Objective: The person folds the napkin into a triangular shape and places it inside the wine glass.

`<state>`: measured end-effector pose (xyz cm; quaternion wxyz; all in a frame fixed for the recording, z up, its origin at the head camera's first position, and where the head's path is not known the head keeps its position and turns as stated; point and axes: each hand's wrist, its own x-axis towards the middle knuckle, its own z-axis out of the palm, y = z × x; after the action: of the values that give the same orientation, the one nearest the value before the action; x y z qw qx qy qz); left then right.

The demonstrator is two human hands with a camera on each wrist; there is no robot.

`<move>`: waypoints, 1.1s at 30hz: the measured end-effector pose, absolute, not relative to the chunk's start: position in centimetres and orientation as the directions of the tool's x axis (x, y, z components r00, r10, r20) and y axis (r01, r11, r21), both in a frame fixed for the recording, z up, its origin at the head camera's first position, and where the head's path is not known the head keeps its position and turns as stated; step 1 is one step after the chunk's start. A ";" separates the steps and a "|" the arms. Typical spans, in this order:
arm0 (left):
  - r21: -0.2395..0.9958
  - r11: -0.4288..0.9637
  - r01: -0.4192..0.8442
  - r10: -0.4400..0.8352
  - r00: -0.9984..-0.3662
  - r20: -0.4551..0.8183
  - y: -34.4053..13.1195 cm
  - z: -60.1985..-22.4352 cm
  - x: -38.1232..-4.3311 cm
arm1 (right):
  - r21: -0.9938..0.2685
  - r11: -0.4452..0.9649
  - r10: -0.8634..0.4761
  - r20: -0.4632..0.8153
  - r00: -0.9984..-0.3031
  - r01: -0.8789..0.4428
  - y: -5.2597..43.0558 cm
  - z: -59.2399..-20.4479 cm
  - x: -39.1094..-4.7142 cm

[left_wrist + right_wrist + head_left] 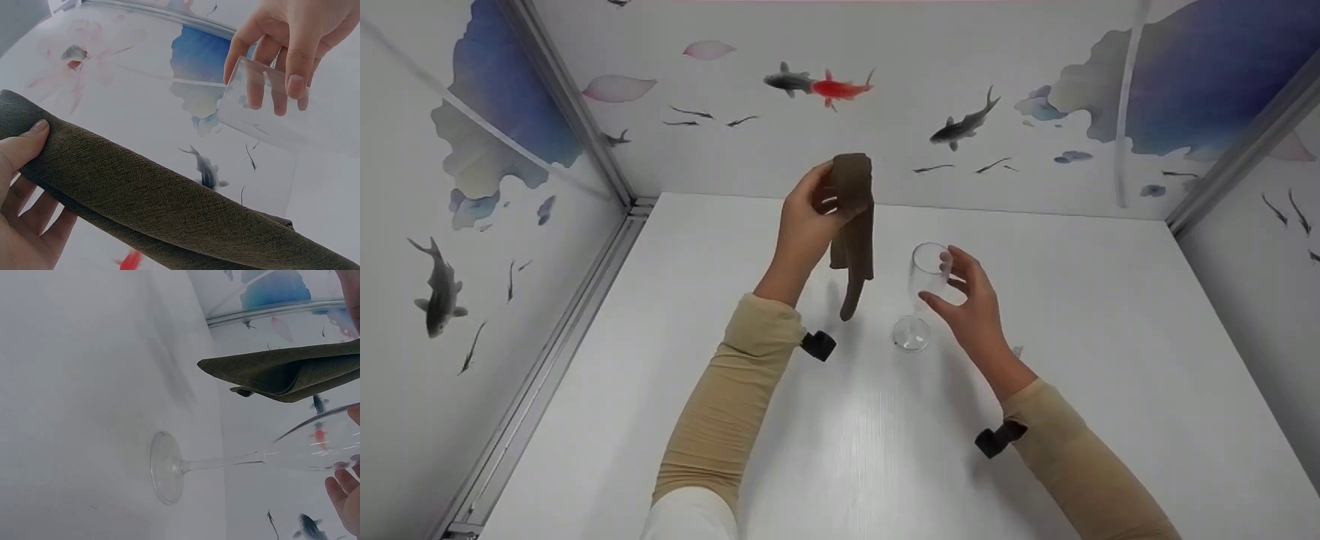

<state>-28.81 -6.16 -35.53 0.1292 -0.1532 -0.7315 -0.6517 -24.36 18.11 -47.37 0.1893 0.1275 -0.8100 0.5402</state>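
A folded olive-brown cloth point(853, 225) hangs from my left hand point(808, 219), pinched near its top between thumb and fingers. Its lower end splits into loose tails, one longer than the rest. In the left wrist view the cloth point(146, 191) runs slantwise across the picture, with the left thumb on its near face. To the right of it, my right hand point(971, 304) holds a clear stemmed glass point(928, 262) by the bowl, rim up and foot point(911, 334) down. The right wrist view shows the glass's stem point(222, 462) beside the cloth's pointed end point(242, 371).
Both hands are over a white table point(855, 465). White panels printed with fish and petals enclose it, with a back wall point(885, 135) behind the hands and metal rails point(577, 97) at the corners. Each wrist wears a small black camera point(819, 345).
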 end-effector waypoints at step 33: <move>0.782 0.139 0.608 0.260 -0.784 0.564 -4.5 -34.6 -26.0 | -0.849 -0.060 -0.354 0.509 -0.785 -0.524 14.4 -38.3 -23.3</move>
<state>-26.03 -4.53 -34.60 0.1482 -0.2933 -0.7401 -0.5868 -23.29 14.36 -38.25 0.0653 0.3216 -0.6825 0.6530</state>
